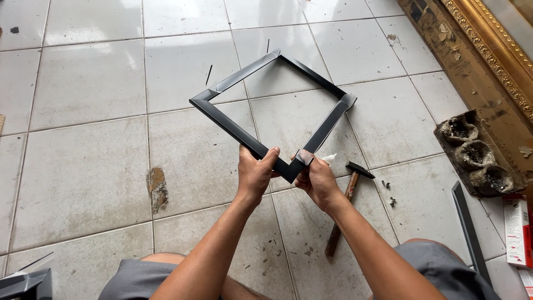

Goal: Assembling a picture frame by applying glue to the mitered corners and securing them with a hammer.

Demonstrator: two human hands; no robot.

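Observation:
I hold a square black frame [233, 125] turned like a diamond above the tiled floor. My left hand [254, 173] grips its left lower bar close to the nearest corner. My right hand [317, 179] pinches the right lower bar at the same corner, fingers closed on it. Two thin nails [209, 74] stick out near the far left bar and the top corner. The frame's inside shows the floor through it.
A wooden-handled hammer [344, 208] lies on the tiles under my right wrist, beside a small white tube [330, 158]. An ornate gold frame [488, 50] leans at the top right. A dark carved block [477, 155], a black strip [469, 230] and a red-white box [517, 230] lie right.

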